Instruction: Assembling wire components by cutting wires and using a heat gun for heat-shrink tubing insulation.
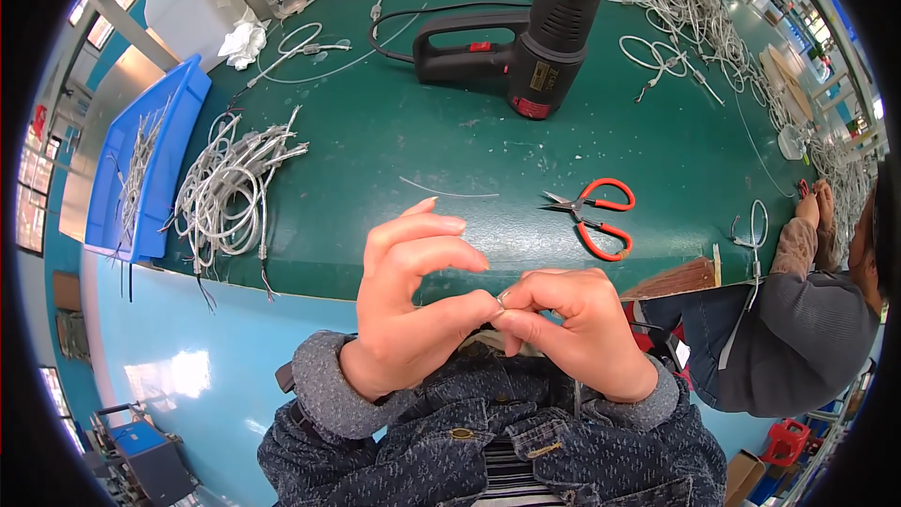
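My left hand (408,296) is raised at the table's front edge, its fingers curved and spread apart. Its thumb reaches across to the fingertips of my right hand (577,319). That hand is closed in a pinch, thumb against forefinger; whatever lies between them is too small to make out. Beyond the hands, a pair of scissors (603,225) with orange-red handles lies on the green tabletop, blades parted and pointing left. A thin pale strand (450,192) rests to the left of the blades.
A black heat gun (554,47) stands at the back. Bundled grey cables (230,192) lie at left, beside a blue tray (178,155) holding more. A tangled cable heap (690,14) fills the back right. Another person (798,343) sits at right. Crumpled white tissue (244,42) lies back left.
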A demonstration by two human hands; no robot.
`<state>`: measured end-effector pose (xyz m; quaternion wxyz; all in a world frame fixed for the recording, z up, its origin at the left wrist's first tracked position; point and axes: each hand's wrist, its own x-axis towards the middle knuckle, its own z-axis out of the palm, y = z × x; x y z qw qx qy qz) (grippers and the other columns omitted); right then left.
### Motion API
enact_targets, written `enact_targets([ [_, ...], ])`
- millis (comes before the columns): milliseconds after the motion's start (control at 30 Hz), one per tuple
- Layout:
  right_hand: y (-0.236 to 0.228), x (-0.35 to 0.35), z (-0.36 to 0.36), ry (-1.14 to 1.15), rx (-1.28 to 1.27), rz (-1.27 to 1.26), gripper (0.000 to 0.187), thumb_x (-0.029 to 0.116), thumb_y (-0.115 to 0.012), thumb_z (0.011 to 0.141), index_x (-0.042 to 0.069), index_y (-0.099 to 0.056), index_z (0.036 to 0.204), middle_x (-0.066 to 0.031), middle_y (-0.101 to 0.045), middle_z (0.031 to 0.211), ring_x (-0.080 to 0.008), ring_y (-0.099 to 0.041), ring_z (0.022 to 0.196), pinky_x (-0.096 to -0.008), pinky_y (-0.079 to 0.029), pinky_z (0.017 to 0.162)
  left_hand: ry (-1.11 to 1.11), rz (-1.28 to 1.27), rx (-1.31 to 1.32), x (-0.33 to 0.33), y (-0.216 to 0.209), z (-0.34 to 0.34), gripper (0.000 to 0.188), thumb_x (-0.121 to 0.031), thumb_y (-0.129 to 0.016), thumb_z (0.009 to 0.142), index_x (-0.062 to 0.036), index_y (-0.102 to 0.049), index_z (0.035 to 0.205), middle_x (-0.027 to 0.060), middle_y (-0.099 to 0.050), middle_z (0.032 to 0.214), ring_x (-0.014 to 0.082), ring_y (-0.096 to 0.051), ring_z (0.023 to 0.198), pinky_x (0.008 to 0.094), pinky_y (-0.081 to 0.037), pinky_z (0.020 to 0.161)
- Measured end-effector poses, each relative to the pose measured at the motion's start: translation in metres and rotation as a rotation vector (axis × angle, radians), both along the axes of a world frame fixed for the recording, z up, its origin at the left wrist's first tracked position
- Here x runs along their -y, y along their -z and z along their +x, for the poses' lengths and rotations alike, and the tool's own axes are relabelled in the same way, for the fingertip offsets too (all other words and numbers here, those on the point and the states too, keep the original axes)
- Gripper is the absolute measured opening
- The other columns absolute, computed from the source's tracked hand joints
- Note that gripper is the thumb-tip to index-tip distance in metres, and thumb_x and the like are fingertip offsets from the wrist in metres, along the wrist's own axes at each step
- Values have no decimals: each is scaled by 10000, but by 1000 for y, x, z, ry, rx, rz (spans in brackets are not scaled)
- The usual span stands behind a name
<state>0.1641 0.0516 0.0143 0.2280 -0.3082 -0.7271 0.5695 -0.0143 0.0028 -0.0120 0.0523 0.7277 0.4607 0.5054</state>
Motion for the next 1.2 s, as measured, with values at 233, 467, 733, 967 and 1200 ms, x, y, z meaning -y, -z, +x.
enact_targets([
  [233, 5, 5, -2, 10, -91, -93, 53, 10, -606, 822, -38, -607, 799, -79, -617, 695, -118, -581, 598, -240, -434, 544, 44, 103, -119, 2, 1, -7, 210, -116, -766, 593, -152, -680, 781, 16, -561, 925, 260, -514, 972, 505, -435, 906],
  [467, 20, 6, -6, -5, -395, -441, 175, 94, -446, 943, -41, -547, 894, -53, -534, 710, -103, -484, 645, -245, -405, 593, -100, 67, -31, 6, 3, -2, 224, -158, -775, 645, -134, -651, 830, 30, -510, 887, 250, -475, 980, 533, -426, 902],
  [733, 24, 6, -4, -27, -421, -481, 216, 149, -417, 971, -25, -517, 892, -44, -512, 698, -103, -464, 646, -245, -384, 595, 24, -134, 272, 1, -4, 6, 261, -85, -765, 649, -65, -651, 882, 62, -631, 898, 262, -588, 892, 402, -475, 798],
  [967, 24, 6, -4, -33, -388, -462, 215, 140, -397, 977, -20, -510, 886, -29, -506, 678, -98, -463, 640, -246, -383, 588, 92, -154, 345, -2, -3, 6, 213, -48, -750, 657, -47, -654, 847, 62, -646, 839, 256, -606, 826, 339, -481, 739],
  [1200, 24, 6, -3, -21, -364, -431, 213, 132, -386, 980, -16, -507, 886, -21, -500, 661, -89, -453, 615, -234, -378, 562, 47, -131, 307, -2, -6, 9, 202, -31, -749, 650, -50, -662, 832, 56, -643, 828, 252, -605, 824, 340, -481, 735],
])
